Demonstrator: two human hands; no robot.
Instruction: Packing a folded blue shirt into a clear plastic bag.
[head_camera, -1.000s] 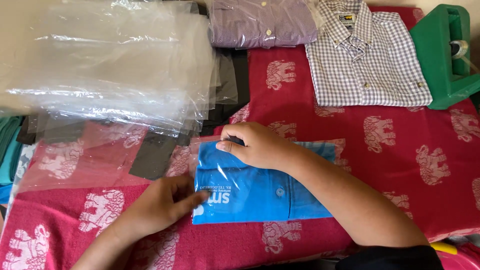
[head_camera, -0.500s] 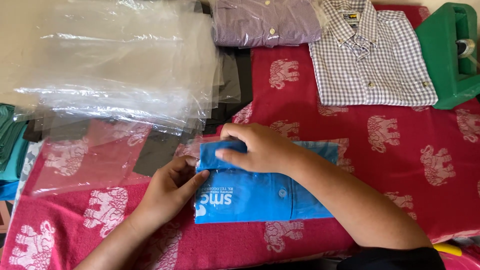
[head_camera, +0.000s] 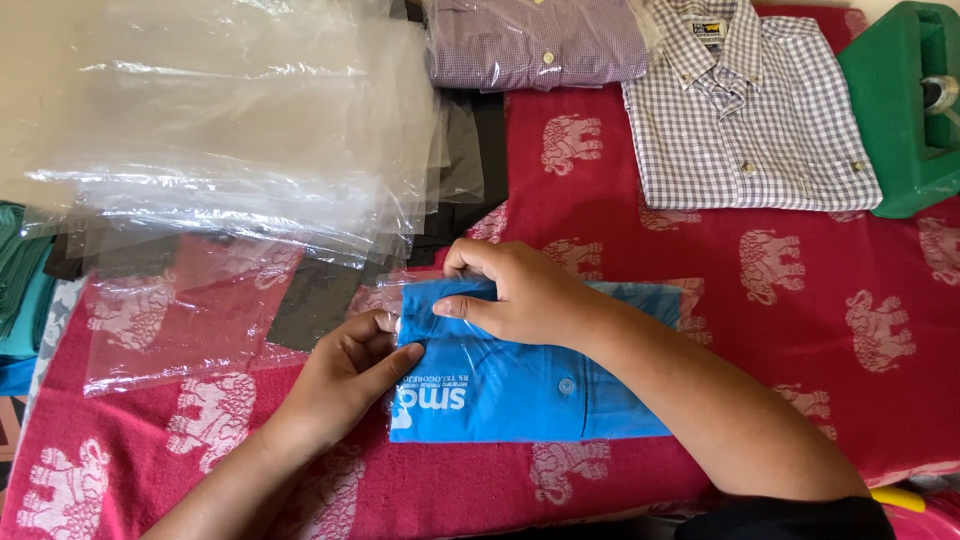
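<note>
Blue shirt (head_camera: 520, 385) now deeper inside clear bag (head_camera: 415, 285). Left hand (head_camera: 345, 375) slid up, fingers pinching bag edge. Right hand (head_camera: 520, 295) fingers gripping shirt top, pushing in.

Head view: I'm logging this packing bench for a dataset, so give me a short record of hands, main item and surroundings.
left hand: grips the open left end of the clear bag
right hand: presses on the blue folded shirt, fingers at the bag mouth
blue folded shirt: inside a clear bag, on the red elephant-print cloth
clear bags: stacked, upper left
checked shirt: folded, upper right
green tape dispenser: right edge
</note>
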